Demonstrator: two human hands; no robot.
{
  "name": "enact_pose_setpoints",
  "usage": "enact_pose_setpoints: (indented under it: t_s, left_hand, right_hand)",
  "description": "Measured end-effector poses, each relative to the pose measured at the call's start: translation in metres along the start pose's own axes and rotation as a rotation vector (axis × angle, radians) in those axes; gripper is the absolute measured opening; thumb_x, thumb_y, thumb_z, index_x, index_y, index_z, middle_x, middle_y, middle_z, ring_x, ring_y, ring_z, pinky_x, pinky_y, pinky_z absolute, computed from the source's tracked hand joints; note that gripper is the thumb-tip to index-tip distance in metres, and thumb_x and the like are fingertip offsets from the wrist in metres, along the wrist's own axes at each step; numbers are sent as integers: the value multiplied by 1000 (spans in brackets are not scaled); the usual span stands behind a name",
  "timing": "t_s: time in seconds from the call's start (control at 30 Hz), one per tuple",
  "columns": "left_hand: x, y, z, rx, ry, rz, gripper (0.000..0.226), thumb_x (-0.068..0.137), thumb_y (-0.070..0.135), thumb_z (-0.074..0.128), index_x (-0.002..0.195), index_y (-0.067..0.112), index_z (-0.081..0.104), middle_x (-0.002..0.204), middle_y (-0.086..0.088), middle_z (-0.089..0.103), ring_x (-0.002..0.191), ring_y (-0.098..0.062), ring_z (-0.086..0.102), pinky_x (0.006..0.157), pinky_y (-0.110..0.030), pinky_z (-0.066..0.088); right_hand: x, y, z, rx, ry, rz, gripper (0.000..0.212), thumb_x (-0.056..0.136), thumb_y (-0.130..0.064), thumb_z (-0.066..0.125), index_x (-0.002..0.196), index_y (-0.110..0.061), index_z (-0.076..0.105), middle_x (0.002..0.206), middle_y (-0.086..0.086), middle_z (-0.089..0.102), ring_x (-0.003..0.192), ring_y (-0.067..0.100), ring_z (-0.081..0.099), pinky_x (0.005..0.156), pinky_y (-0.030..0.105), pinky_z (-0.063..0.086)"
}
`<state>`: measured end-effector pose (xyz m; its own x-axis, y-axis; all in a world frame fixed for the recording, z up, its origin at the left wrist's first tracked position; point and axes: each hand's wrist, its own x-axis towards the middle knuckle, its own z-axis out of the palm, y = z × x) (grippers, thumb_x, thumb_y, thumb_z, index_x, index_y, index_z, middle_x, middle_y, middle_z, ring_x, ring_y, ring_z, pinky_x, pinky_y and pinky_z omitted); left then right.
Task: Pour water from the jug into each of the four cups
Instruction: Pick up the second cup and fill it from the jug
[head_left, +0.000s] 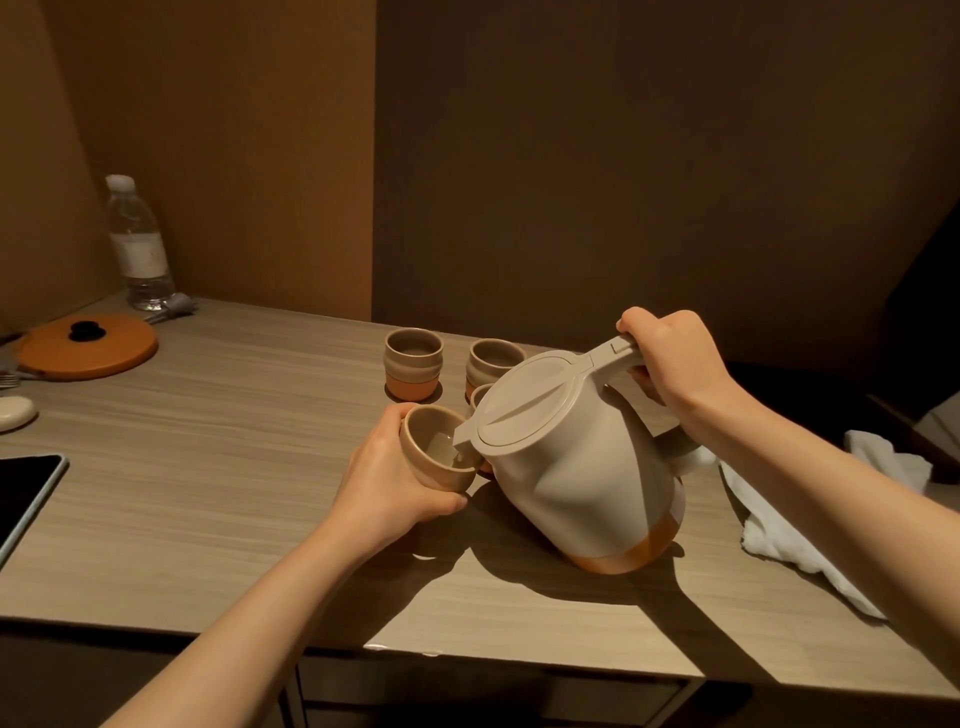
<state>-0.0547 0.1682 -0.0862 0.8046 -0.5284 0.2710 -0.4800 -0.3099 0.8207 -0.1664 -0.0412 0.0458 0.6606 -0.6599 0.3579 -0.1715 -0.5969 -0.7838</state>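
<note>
A dim room with brown walls holds a pale wood-grain surface (208, 467) that runs across the view. At the far left edge lies a dark tablet (23, 493), with a small pale oval object (15, 413) behind it. Further back sits a round orange lid (88, 345) with a black knob, and behind that a clear water bottle (139, 244) stands upright near the wall.

Toward the middle, the left hand (395, 478) grips a beige cup (439, 449), fingers curled round its side, holding it tilted toward the jug's spout, which sits just over the cup's rim. A little water shows inside this cup. Behind it, a second cup (414, 369) stands upright on the surface, beige above and orange at the base. To its right stands a third cup (493, 361), and a fourth cup (480, 396) shows only as a sliver of rim, mostly hidden by the jug's lid.

The beige jug (576, 467), with an orange band at its base, leans leftward; whether its base edge touches the surface is unclear. The right hand (670, 358) is closed round the jug's handle at the top. Just right of the jug lies a crumpled white cloth (795, 535), reaching the right edge of the surface.
</note>
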Motion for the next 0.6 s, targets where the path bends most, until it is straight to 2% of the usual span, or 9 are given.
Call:
enact_pose_setpoints:
  t_s: [0.17, 0.27, 0.4, 0.6]
  left_hand:
    - [0, -1, 0, 1, 5, -5, 93, 46, 28, 95, 122, 33, 41, 105, 23, 50, 106, -7, 51, 87, -27, 45]
    - [-1, 0, 0, -5, 2, -8, 94, 46, 27, 95, 124, 32, 42, 108, 20, 51, 108, -8, 52, 88, -28, 46]
    - [-3, 1, 0, -19, 1, -17, 94, 47, 27, 95, 124, 32, 41, 109, 18, 51, 108, -8, 51, 88, -27, 45]
    - [-4, 5, 2, -52, -2, -19, 92, 48, 26, 94, 122, 32, 41, 103, 25, 49, 105, -7, 51, 82, -21, 43]
  right_hand:
    - [1, 2, 1, 21, 13, -4, 49, 90, -23, 49, 42, -12, 43, 41, -1, 44, 48, 17, 41, 54, 30, 33]
    - [0, 2, 1, 6, 16, -15, 49, 92, -23, 48, 45, -11, 44, 48, 5, 46, 51, 17, 43, 55, 29, 34]
    - [1, 4, -1, 24, 16, -7, 49, 90, -25, 48, 43, -11, 44, 46, 4, 46, 52, 18, 43, 55, 31, 34]
    - [-1, 9, -4, 26, 12, -12, 47, 91, -26, 47, 47, -9, 47, 53, 10, 49, 57, 20, 46, 60, 34, 36]
